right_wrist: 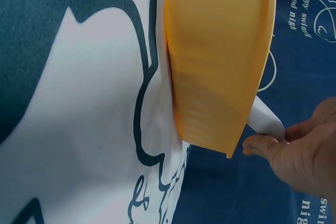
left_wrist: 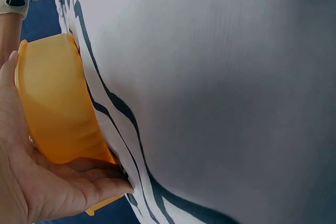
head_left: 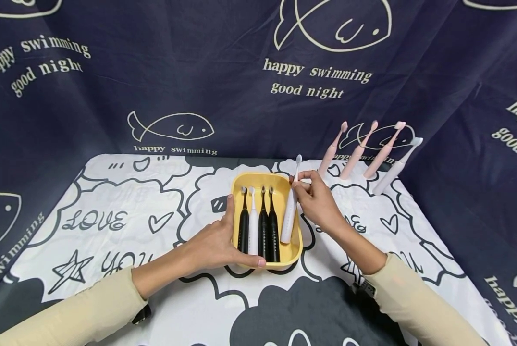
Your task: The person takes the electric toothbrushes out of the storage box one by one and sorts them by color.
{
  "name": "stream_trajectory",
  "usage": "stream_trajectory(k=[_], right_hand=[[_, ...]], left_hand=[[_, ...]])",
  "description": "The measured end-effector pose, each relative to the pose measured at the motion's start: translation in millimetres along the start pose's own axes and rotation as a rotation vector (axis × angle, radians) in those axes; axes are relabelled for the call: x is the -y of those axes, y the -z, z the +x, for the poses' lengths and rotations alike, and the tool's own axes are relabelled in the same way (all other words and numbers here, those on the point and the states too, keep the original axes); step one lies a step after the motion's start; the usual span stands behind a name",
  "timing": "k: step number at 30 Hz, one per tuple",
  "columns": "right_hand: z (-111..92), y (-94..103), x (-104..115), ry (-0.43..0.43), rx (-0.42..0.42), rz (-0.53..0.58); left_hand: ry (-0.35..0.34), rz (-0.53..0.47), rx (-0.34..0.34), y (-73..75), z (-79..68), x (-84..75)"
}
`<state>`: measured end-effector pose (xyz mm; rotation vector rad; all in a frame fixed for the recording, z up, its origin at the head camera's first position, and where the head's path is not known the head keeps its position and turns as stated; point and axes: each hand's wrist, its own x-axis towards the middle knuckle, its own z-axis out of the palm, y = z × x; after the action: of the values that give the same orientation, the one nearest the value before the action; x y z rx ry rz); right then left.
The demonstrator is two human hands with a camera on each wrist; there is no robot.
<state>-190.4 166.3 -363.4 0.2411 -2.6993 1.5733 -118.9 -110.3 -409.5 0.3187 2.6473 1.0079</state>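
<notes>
A yellow tray [head_left: 258, 179] sits on the table in front of me. My left hand [head_left: 215, 242] grips its near left corner, the thumb along the front rim and the fingers against the left side wall [left_wrist: 58, 98]. By the neck, my right hand [head_left: 318, 199] pinches a white electric toothbrush [head_left: 288, 221]. That brush leans, head up, at the tray's right side with its handle bottom inside. To its left lie black toothbrushes [head_left: 263, 230] and a white toothbrush [head_left: 252, 226] side by side, heads away from me. In the right wrist view the tray wall hides most of the held brush.
Right of the tray, three pink toothbrushes [head_left: 354, 161] and one white toothbrush [head_left: 392, 175] stand upright in a row near the back. A white patterned cloth [head_left: 124, 240] covers the table. Dark blue fabric [head_left: 224, 72] hangs behind and at both sides.
</notes>
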Motion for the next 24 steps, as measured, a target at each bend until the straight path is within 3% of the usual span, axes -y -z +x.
stream_trajectory(k=[5, 8, 24], right_hand=[[0, 3.1, -2, -0.015, 0.023, 0.180], [-1, 6.7, -3, -0.005, 0.027, 0.233], [0, 25.1, -7, 0.131, 0.030, 0.382]], left_hand=[[0.003, -0.013, 0.002, 0.0, -0.5, -0.5], [0.006, -0.012, 0.002, 0.1, -0.7, -1.1], [0.009, 0.009, 0.001, 0.1, 0.2, -1.1]])
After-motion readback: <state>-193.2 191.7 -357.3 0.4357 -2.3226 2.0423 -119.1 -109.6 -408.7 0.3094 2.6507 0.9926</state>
